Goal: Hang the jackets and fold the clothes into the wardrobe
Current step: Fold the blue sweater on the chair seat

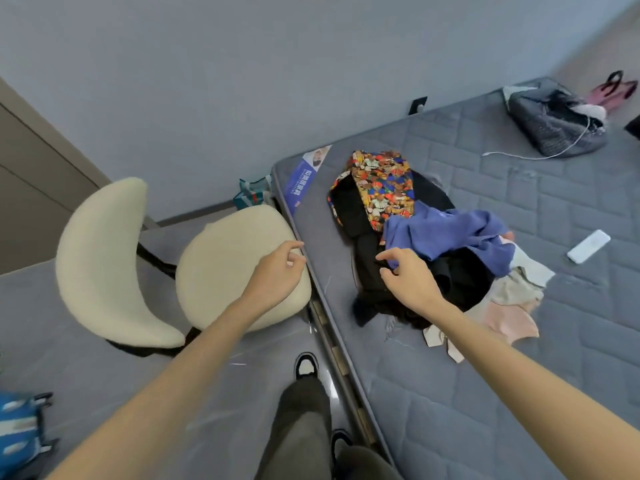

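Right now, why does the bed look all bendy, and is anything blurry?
Head view: the wide-angle lens bends and tilts the mattress edge. Head view: soft, even light, no hard shadows. Head view: the blue bag at bottom left is smeared; the clothes pile looks fairly sharp.

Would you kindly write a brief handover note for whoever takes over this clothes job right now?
Left hand: loosely curled, holding nothing, above the edge of the cream chair seat.
Right hand: open, reaching at the black garment; contact unclear.
Clothes: one loose pile on the mattress, with a patterned garment, a blue garment and pale pieces around the black one.
Done: nothing looks folded or hung.
Left: the whole pile; the wardrobe is out of view.
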Motion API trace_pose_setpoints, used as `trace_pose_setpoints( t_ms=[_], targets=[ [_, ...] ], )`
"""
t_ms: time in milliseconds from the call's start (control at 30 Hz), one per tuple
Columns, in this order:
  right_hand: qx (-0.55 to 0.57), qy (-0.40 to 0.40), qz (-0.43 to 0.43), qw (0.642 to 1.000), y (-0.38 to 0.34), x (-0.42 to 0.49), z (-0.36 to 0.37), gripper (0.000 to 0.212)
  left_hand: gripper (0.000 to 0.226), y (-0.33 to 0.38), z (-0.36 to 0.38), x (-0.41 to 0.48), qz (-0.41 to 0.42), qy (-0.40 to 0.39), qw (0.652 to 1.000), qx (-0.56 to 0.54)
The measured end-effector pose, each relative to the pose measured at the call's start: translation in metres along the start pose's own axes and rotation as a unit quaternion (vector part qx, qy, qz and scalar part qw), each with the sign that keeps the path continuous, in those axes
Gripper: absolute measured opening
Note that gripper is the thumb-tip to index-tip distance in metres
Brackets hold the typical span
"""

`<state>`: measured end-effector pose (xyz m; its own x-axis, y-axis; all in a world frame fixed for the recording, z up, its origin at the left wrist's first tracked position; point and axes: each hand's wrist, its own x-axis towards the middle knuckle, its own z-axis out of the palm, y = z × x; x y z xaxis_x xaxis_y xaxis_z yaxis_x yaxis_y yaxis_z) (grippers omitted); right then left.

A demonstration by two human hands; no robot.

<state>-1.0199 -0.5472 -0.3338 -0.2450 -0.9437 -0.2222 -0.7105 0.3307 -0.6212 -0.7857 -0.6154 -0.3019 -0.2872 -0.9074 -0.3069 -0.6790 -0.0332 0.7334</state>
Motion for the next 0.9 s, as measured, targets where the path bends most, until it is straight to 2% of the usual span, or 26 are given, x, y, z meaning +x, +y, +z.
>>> trace_pose_setpoints(
  t_ms=[333, 567, 700, 767, 867, 900],
  targets=[
    [-0.032, 0.037, 0.196, 0.979, 0.112, 0.099, 0.007, 0.034, 0.036, 0.016, 0.115, 0.162, 0.034, -0.171, 0.984, 0.033],
    [-0.138, 0.009, 0.235, 0.962, 0.175, 0.148, 0.024, 0.046, 0.037, 0.013, 0.179, 0.227, 0.022, -0.243, 0.969, 0.040],
    [-0.198, 0.028, 0.238, 0.951, 0.198, 0.166, 0.033, 0.032, 0.036, 0.008, 0.199, 0.249, 0.030, -0.254, 0.966, 0.042],
    [-0.162, 0.058, 0.238, 0.956, 0.200, 0.168, 0.030, 0.023, 0.035, 0.011, 0.204, 0.254, 0.029, -0.261, 0.964, 0.039],
    [0.005, 0.125, 0.216, 0.968, 0.185, 0.163, 0.019, 0.006, 0.041, 0.018, 0.204, 0.255, 0.033, -0.264, 0.963, 0.032],
    [0.051, 0.132, 0.205, 0.969, 0.176, 0.161, 0.014, 0.010, 0.048, 0.021, 0.203, 0.254, 0.047, -0.264, 0.963, 0.027]
  ],
)
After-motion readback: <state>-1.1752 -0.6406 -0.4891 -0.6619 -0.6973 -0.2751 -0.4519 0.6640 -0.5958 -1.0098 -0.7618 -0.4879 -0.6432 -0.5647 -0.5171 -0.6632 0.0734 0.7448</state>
